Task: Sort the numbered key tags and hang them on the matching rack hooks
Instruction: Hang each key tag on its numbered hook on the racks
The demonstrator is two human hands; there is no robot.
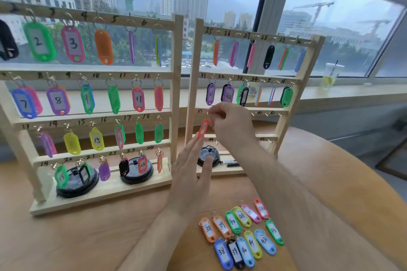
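loose tags (240, 235) nearest; right hand (231, 120) pinches orange tag (204, 128); left hand (189, 174) touches it, fingers straight.

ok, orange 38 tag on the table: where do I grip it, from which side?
Pinch its metal ring at the far end, from above-left. The orange 38 tag lies flat; the orange 39 tag crowds its right edge and the blue 38 tag its near end; its left edge is free.
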